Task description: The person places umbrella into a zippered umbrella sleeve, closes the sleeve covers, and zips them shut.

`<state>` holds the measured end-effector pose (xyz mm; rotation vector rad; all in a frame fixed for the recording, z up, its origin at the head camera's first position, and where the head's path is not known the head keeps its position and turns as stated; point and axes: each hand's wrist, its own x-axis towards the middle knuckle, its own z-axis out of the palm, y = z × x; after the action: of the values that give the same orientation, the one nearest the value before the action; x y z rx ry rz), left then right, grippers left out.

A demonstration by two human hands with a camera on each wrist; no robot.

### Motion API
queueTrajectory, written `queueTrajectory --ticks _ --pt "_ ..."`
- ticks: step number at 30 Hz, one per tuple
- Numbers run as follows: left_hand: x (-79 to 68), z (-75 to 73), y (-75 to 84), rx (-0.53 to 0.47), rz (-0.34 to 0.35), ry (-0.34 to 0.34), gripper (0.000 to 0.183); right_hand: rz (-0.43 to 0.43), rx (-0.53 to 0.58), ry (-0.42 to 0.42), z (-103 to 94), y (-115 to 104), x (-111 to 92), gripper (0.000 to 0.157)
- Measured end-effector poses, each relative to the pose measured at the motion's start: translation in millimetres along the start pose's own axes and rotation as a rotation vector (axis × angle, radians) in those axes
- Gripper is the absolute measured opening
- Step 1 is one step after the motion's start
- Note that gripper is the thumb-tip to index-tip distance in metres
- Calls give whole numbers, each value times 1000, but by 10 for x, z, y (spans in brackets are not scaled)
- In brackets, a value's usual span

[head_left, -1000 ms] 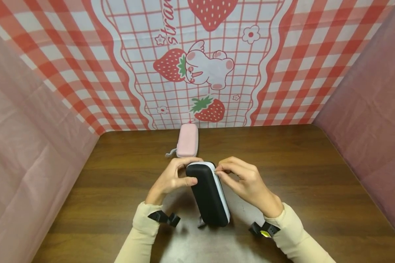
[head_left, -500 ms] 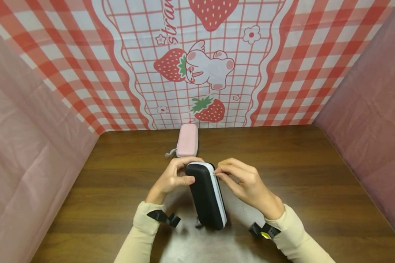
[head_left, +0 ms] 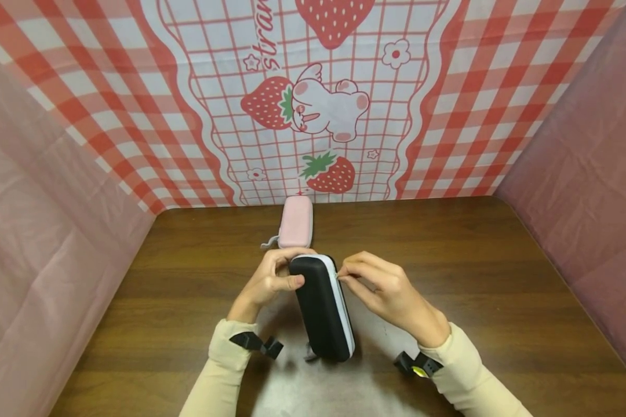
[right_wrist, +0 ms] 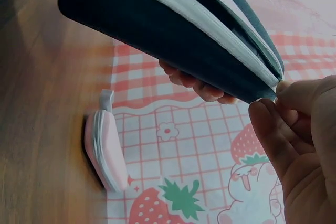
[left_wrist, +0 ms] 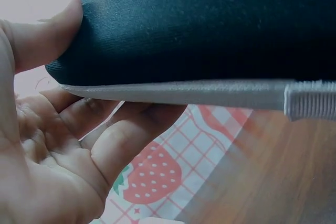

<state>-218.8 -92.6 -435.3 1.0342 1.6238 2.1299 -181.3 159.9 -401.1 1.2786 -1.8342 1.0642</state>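
A black zip case (head_left: 320, 315) with a white zipper band is held up off the table, tilted. My left hand (head_left: 268, 284) grips its upper left end, thumb on the black face and fingers behind. In the left wrist view the thumb (left_wrist: 50, 38) presses the end of the case, with fingers under the white band. At the upper right edge, my right hand (head_left: 388, 289) pinches the zipper pull, which its fingertips mostly hide. A dark gap between the two zipper sides shows in the right wrist view, so the case (right_wrist: 157, 35) is partly unzipped. Its contents are hidden.
Behind the hands, a smaller pink zip case (head_left: 296, 223) with a grey strap lies on the brown wooden table (head_left: 422, 231), near the back edge. A strawberry-patterned cloth (head_left: 318, 110) hangs behind, and pink cloths (head_left: 579, 174) hang at both sides.
The black case has shifted slightly left, its lower end swinging left. My right hand's fingertips have moved a little left and down along the zipper edge, still pinching. The pink case stays put.
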Motion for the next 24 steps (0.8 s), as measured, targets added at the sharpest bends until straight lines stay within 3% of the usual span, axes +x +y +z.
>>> queueTrajectory --ticks 10,17,24 --pt "-5 -20 25 -5 -16 10 59 7 10 -15 19 3 -6 15" --pt "-6 -61 15 17 22 22 58 -8 17 -32 38 16 -20 16" --pt "-14 -86 7 14 -9 15 54 -6 43 -60 35 8 -35 14"
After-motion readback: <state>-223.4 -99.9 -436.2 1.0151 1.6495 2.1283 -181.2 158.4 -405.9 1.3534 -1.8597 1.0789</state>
